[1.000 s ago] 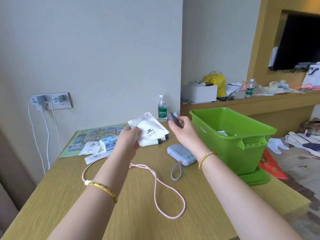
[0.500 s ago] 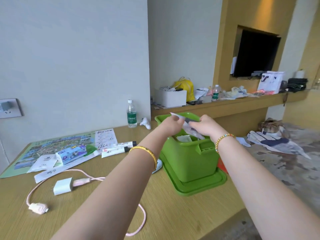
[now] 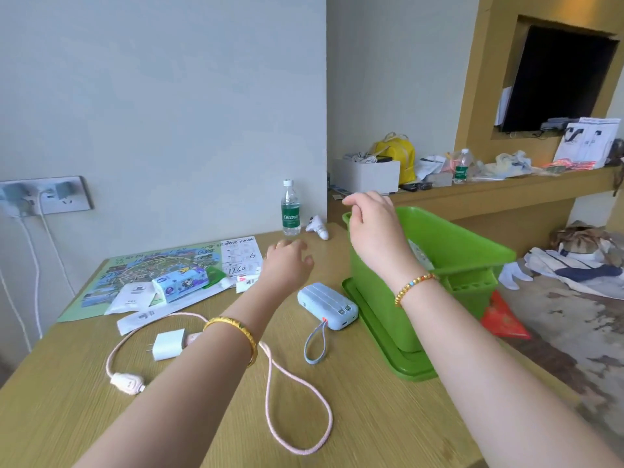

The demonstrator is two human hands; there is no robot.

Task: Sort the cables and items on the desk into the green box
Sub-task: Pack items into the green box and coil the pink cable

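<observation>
The green box [image 3: 435,261] stands on its lid or tray at the right end of the desk [image 3: 371,417]; something pale can be seen inside it, but what it is cannot be told. Just left of the box lies a blue power bank [image 3: 327,305] with a loop strap. Nearer the front edge a pink cable [image 3: 297,393] is spread in a wide loop, joined to a white charger [image 3: 167,344]. Further back a tissue pack [image 3: 180,284], white sachets [image 3: 133,297] and a tube [image 3: 248,282] lie on a map [image 3: 135,268], with a bottle [image 3: 290,208] by the wall.

The right hand [image 3: 374,228] is held over the box's left rim, its grip loose and empty, fingers slightly bent. The left hand [image 3: 287,265] is stretched out above the desk toward the tube and papers, fingers relaxed and spread, with nothing held.

Much is judged to remain unsorted. The main risk lies with the cable: if only one end is lifted, the loop could be dragged across the desk and the charger or power bank strap snagged and pulled off the edge. The sachets and papers are light and flat, so they may be slid rather than lifted, and the map could be carried along with them. The bottle could be toppled by a hasty reach past it.
</observation>
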